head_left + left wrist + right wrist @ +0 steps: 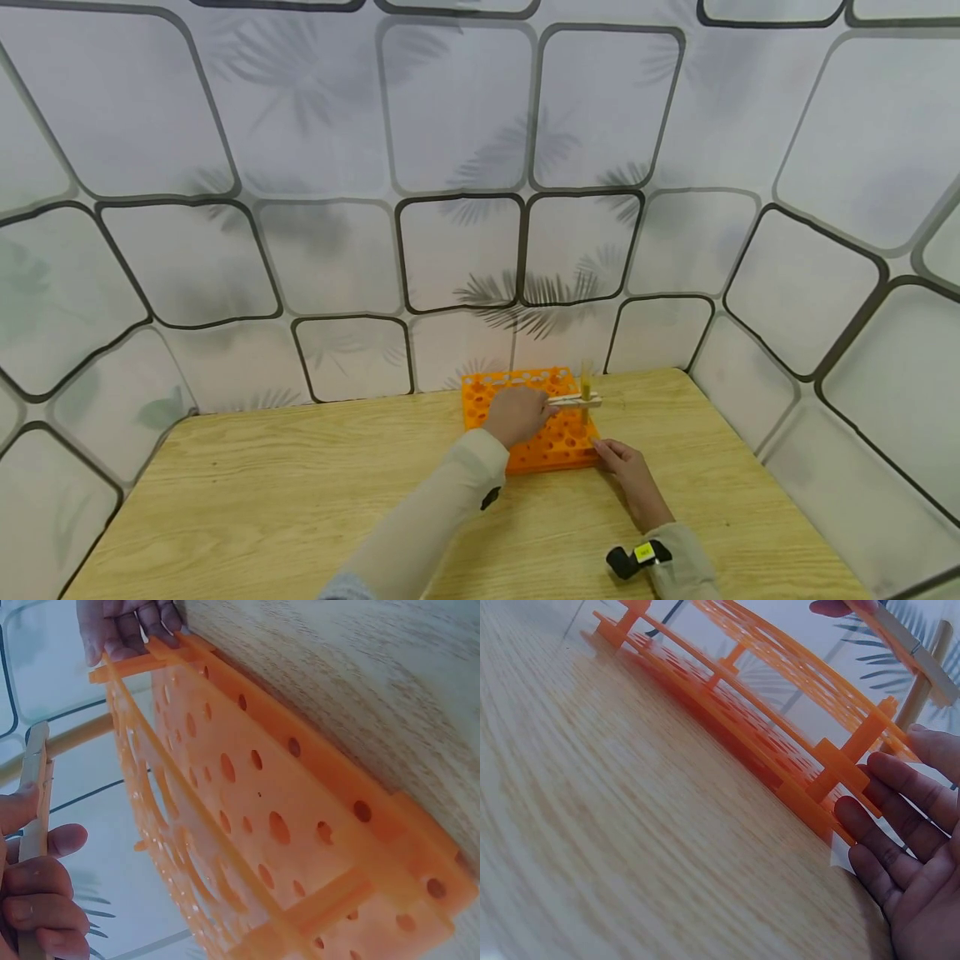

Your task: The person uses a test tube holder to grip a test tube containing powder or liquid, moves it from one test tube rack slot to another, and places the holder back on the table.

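Note:
An orange plastic test tube rack (551,457) stands on the table, its tiers full of round holes. My left hand (516,415) reaches over the rack and grips a wooden test tube clamp (34,765). In the clamp's jaws is a test tube (586,380) with yellowish contents, upright at the rack's right side. Its lower end reaches the upper tier; how deep it sits in a hole I cannot tell. My right hand (922,877) holds the rack's right end, thumb at the upper tier and fingers against the side.
The wood-grain table (262,492) extends left and in front of the rack. Close behind it rises a pale curtain-like wall (465,250) patterned with dark outlines and leaves, continuing on both sides. A small black camera (626,562) is strapped to the right wrist.

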`<state>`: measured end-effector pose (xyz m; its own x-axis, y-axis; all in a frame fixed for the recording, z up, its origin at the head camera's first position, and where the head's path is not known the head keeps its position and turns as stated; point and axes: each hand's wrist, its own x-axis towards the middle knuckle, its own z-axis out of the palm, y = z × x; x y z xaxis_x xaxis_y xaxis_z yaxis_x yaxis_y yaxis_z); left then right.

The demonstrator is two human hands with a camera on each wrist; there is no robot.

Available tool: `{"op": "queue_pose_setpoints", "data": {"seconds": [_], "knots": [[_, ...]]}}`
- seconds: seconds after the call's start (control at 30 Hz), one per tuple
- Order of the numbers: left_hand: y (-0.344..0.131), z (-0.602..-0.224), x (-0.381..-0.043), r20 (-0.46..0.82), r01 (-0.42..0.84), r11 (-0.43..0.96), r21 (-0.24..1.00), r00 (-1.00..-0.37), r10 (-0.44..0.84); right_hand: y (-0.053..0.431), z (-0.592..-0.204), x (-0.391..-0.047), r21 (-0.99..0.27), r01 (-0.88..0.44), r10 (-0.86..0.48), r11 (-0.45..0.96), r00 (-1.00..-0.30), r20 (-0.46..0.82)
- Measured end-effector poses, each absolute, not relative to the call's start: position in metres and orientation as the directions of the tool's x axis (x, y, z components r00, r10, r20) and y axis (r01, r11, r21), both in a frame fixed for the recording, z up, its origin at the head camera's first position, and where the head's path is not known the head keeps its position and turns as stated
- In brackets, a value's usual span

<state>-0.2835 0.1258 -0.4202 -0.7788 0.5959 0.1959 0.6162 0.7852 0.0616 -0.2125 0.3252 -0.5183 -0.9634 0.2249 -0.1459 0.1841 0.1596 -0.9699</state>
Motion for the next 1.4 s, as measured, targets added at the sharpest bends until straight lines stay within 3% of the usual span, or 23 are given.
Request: {"op": "queue_pose_setpoints", "data": {"seconds": [0.9, 1.17, 1.4], "knots": [[0.116, -0.386, -0.286, 0.190, 0.649, 0.761, 0.002, -0.748, 0.637, 0.326, -0.519, -0.213, -0.968, 0.180, 0.231, 0.172, -0.963, -0.138], [0.112, -0.377, -0.290, 0.197, 0.671, 0.736, 0.089, -0.736, 0.647, 0.325, -0.519, -0.213, -0.971, 0.154, 0.220, 0.181, -0.969, -0.112], [0.104, -0.371, -0.289, 0.213, 0.679, 0.728, 0.095, -0.728, 0.652, 0.326, -0.519, -0.212, -0.975, 0.137, 0.210, 0.177, -0.973, -0.099]]}}
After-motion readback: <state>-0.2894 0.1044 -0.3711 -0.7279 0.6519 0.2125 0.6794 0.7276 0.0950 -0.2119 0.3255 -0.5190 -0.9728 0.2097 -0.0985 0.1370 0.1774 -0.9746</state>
